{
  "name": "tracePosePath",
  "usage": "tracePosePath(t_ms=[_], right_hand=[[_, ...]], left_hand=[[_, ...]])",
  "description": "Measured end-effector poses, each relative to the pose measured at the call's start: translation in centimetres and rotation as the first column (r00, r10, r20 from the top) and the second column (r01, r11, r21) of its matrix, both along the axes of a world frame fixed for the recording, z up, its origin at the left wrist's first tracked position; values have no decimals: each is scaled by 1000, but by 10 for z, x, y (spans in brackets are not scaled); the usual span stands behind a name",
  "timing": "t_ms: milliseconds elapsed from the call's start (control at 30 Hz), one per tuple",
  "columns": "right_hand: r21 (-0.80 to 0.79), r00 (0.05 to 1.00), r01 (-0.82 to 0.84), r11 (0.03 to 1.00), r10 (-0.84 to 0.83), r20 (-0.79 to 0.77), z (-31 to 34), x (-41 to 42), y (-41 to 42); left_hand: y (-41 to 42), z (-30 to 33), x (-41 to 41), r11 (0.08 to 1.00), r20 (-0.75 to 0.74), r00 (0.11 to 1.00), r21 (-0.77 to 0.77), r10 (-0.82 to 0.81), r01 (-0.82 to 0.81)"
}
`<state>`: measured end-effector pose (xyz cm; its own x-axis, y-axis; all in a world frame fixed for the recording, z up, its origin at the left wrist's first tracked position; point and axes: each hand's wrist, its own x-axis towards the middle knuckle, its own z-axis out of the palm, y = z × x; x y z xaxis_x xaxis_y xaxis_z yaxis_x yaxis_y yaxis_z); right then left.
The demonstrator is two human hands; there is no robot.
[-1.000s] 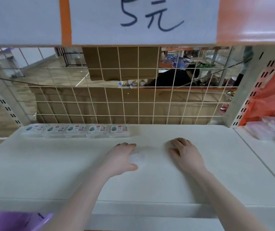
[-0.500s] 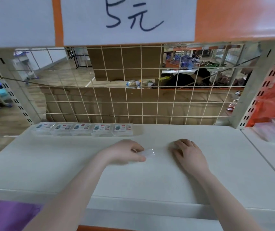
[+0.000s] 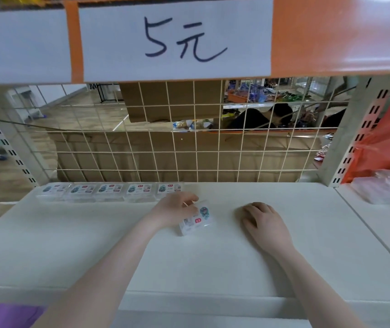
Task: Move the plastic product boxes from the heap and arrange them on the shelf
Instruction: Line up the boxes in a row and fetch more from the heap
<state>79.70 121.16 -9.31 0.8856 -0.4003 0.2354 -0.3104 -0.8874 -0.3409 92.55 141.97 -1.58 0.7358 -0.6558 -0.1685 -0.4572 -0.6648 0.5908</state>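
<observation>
Boxes are going onto the shelf (image 3: pixel 284 245) one at a time, and the step in hand looks like the placing of the sixth. The shelf is a wide white board with a wire grid (image 3: pixel 189 147) behind it and a "5元" sign (image 3: pixel 177 41) above. Along its back left edge a row (image 3: pixel 108 191) of five boxes lies flat, label up, side by side against the grid. To the right, past the upright, the heap (image 3: pixel 385 185) of clear boxes sits beside an orange bag (image 3: pixel 388 138), well apart from the row.

Next, I judge, the held box (image 3: pixel 196 220) has to be turned so its label runs the same way as the others, laid flat, and slid in just right of the fifth box, tight to the grid. It is light and slippery-looking, so a gentle push should do; too hard a shove could knock the row out of line.

Both forearms reach in over the front lip. The left hand (image 3: pixel 174 210) is knuckles-up near the end of the row, fingers curled and pinching the box by its far edge; the box is tilted and skewed, its near end low on or close to the shelf. The right hand (image 3: pixel 263 222) rests palm-down on the shelf, fingers loosely bent; whether anything lies under it I cannot tell.
</observation>
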Motion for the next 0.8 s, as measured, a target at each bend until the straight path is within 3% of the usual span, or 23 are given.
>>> tracePosePath(t_ms=[267, 467, 533, 633, 800], right_hand=[[9, 1000, 4, 1000, -4, 18, -1, 1, -1], [14, 1000, 0, 1000, 0, 14, -1, 2, -2], [6, 1000, -2, 1000, 2, 5, -1, 1, -2], [-2, 1000, -1, 1000, 1, 14, -1, 1, -2], [-1, 1000, -1, 1000, 1, 18, -1, 1, -1]], left_hand=[[3, -10, -9, 985, 92, 991, 151, -100, 86], [21, 10, 7, 947, 17, 966, 204, -257, 248], [15, 15, 16, 876, 49, 918, 322, -394, 359], [0, 18, 21, 694, 104, 775, 531, -623, 487], [-18, 14, 21, 561, 88, 661, 619, -745, 550]])
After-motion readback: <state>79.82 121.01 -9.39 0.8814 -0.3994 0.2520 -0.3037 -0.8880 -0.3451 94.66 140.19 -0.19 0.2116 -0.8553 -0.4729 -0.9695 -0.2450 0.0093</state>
